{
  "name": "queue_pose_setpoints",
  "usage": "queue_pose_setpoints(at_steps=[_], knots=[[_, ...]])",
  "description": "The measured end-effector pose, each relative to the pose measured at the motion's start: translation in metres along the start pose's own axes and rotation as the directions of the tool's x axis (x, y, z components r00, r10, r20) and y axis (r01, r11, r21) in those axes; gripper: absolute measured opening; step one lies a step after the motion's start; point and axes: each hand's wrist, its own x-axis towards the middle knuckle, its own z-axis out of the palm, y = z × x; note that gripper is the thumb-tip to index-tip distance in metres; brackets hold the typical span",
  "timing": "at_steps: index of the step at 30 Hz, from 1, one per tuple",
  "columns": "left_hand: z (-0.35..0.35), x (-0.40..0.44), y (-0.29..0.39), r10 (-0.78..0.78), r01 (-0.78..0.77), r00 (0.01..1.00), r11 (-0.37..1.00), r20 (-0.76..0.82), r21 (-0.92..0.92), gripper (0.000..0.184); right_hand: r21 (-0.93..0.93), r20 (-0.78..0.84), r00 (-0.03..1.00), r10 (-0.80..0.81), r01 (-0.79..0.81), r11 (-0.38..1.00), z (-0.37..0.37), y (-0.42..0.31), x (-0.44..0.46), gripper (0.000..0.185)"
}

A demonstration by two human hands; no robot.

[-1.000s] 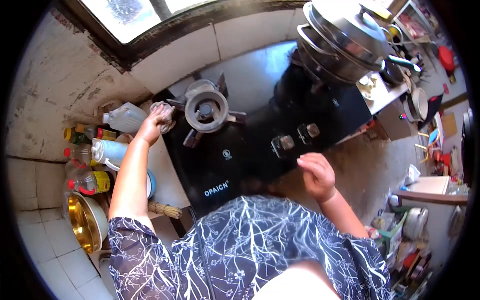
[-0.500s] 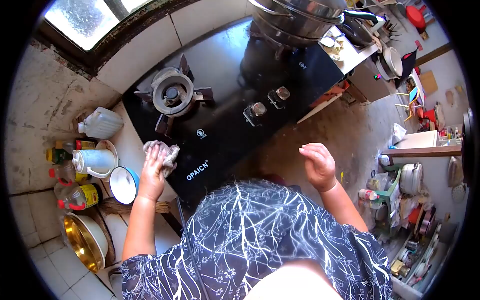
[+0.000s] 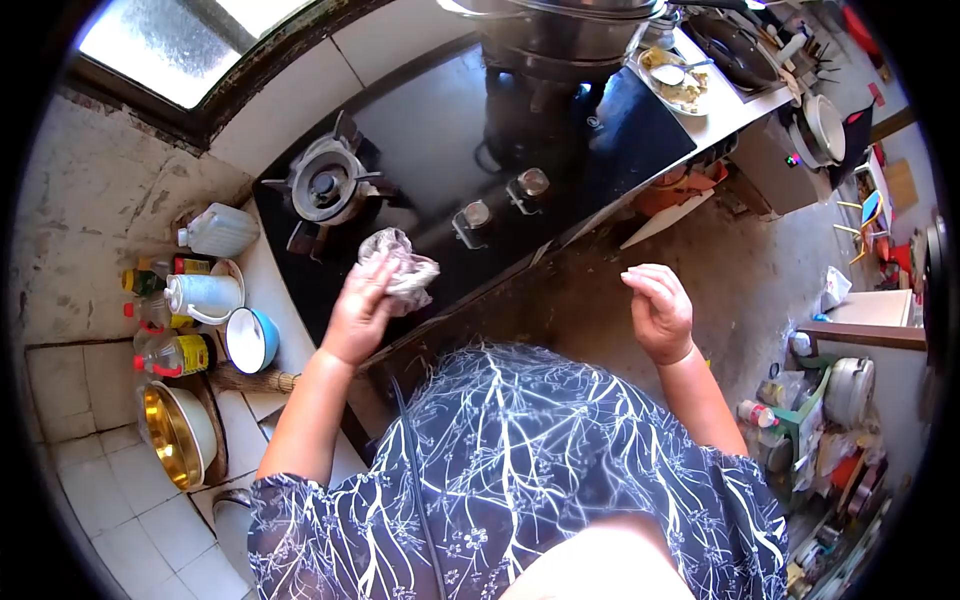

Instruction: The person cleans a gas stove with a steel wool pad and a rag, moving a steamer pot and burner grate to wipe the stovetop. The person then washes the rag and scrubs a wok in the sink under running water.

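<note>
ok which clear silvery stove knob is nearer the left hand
The clear silvery stove knob on the picture's left; the other knob sits farther from the left hand, nearer the shiny steel pot.

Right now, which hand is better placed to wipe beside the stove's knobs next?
Probably the left hand: it has the cloth on the stove, close to the knobs. The right hand shows no cloth and is held away from the stove.
</note>
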Motion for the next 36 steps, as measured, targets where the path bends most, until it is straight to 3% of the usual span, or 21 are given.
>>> queue_pose_setpoints(at_steps=[2, 6, 11, 17, 26, 30, 36], knots=[[0.036, -0.003, -0.002, 0.077, -0.083, 0.996, 0.982, 0.041, 0.171, 0.051, -0.017, -0.011, 1.000, 0.021, -0.022, 1.000, -0.015, 0.012, -0.009, 0.029], [0.057, 0.007, 0.027, 0.095, -0.132, 0.979, 0.970, 0.182, 0.205, 0.055, -0.005, -0.034, 0.994, 0.100, -0.101, 0.995, -0.044, 0.038, -0.039, 0.030], [0.085, 0.037, 0.047, 0.181, -0.236, 0.960, 0.932, 0.211, 0.274, 0.057, -0.045, -0.085, 0.979, 0.186, -0.190, 0.981, -0.084, 0.069, -0.061, 0.031], [0.111, 0.076, 0.078, 0.108, -0.213, 0.954, 0.901, 0.280, 0.377, 0.053, -0.056, -0.123, 0.957, 0.262, -0.270, 0.961, -0.125, 0.104, -0.086, 0.031], [0.170, 0.156, 0.102, 0.160, -0.217, 0.964, 0.934, 0.211, 0.283, 0.050, -0.027, -0.144, 0.939, 0.313, -0.320, 0.947, -0.142, 0.133, -0.092, 0.031], [0.192, 0.192, 0.111, 0.278, -0.329, 0.939, 0.900, 0.203, 0.286, 0.049, -0.011, -0.145, 0.916, 0.374, -0.380, 0.925, -0.141, 0.138, -0.099, 0.031], [0.226, 0.256, 0.122, 0.263, -0.335, 0.930, 0.895, 0.258, 0.295, 0.066, -0.108, -0.161, 0.916, 0.368, -0.387, 0.916, -0.153, 0.132, -0.088, 0.032]])
